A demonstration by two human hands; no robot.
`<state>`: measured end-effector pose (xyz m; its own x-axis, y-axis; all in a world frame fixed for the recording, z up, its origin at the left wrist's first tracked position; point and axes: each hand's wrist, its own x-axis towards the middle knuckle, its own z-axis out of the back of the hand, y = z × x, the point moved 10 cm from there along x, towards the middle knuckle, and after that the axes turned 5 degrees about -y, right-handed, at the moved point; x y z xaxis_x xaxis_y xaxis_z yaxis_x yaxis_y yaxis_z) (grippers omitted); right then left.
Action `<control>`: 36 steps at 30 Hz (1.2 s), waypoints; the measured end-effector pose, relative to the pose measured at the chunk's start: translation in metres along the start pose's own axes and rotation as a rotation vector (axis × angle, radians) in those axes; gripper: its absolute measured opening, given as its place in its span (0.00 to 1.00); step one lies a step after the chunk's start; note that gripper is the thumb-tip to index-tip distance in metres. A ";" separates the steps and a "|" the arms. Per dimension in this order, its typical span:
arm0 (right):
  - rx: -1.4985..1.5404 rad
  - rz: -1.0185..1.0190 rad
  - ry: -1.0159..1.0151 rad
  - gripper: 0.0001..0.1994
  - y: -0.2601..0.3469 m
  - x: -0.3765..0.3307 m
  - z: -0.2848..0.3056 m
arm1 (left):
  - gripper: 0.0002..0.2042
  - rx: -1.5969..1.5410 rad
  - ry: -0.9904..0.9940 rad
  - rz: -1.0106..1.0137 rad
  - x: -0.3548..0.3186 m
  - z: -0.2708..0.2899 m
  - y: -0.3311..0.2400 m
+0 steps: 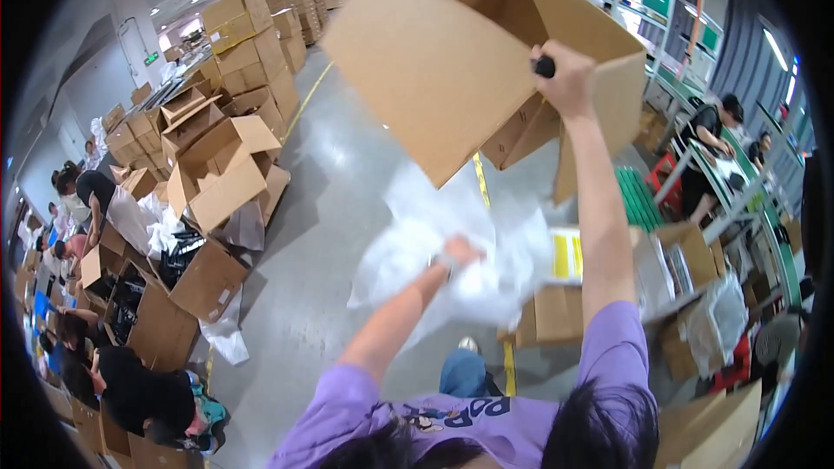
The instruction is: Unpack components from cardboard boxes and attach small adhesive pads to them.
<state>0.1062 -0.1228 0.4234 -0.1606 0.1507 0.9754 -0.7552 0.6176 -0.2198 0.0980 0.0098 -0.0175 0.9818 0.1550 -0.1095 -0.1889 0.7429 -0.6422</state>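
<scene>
A large open cardboard box (434, 61) is up in the air in front of me, tilted, with its opening turned upward and away. My right hand (569, 78) is closed at its near edge, and a black rounded handle end (544, 67) pokes out of the same fist; the rest of that tool is hidden. Lower down, my left hand (460, 252), blurred by motion, is closed on a translucent white plastic bag (400, 252) that billows around it. The bag's far part lies beneath the box.
Cardboard boxes (221, 174) pile up on the left, where several people bend over open cartons. On the right stand a carton (556, 313), a green ribbed stack (638, 198) and workbenches (738, 182) with people. Yellow lines (510, 369) mark the grey floor.
</scene>
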 end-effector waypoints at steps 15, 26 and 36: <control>0.740 -1.515 1.248 0.15 -0.002 -0.550 -0.264 | 0.10 -1.668 -0.598 1.007 -0.251 -0.070 0.245; 1.657 -0.276 1.694 0.11 0.368 -0.435 -0.209 | 0.11 -1.107 -0.989 1.156 -0.357 -0.086 0.176; 2.154 1.069 1.727 0.15 0.620 -0.284 0.271 | 0.22 -0.688 -1.538 1.266 -0.577 -0.138 0.078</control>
<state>-0.4887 0.0083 0.0145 -0.9600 0.2490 -0.1282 -0.2404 -0.4974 0.8336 -0.4806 -0.1117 -0.1095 -0.5157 0.8120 -0.2733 -0.1918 -0.4203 -0.8869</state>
